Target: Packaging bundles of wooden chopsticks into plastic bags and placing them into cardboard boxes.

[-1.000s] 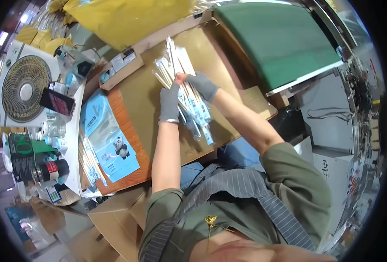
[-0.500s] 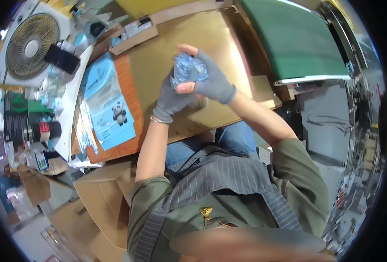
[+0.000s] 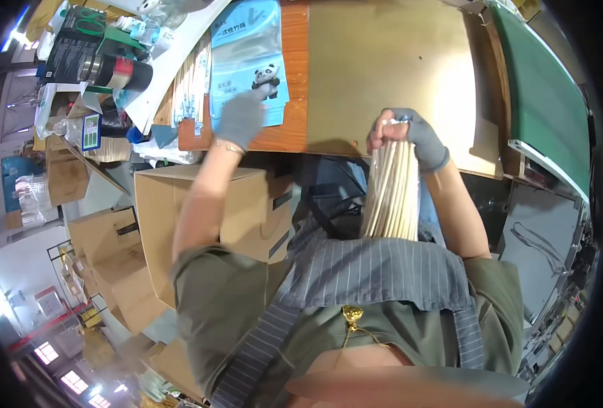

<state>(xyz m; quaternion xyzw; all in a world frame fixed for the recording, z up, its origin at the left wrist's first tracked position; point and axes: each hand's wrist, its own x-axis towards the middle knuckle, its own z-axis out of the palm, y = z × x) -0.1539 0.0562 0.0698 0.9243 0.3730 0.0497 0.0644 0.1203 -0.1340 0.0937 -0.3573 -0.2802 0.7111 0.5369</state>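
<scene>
In my right hand point(image 3: 410, 136), a clear-wrapped bundle of chopsticks point(image 3: 393, 194) hangs down in front of my apron. The gloved fingers close round its top end, with bare fingertips showing. My left hand point(image 3: 240, 119), also in a grey glove, is over the near corner of a stack of blue-and-clear plastic bags point(image 3: 247, 75) printed with a panda. Motion smears its fingers, so whether it touches or grips a bag cannot be told. Beside the bags lie several thin sticks in blue-and-clear wrappers point(image 3: 196, 88).
A tan board point(image 3: 383, 75) covers much of the wooden table point(image 3: 294, 122). To the right is a green panel point(image 3: 546, 88). A dark flask point(image 3: 118, 71) lies at the left, and an open cardboard box point(image 3: 199, 204) stands below the table edge.
Both hands were together round the crinkled blue-and-clear end of the bundle. Now my right hand alone holds it, nearer my body. My left hand has gone left to the bags. The view has shifted.
</scene>
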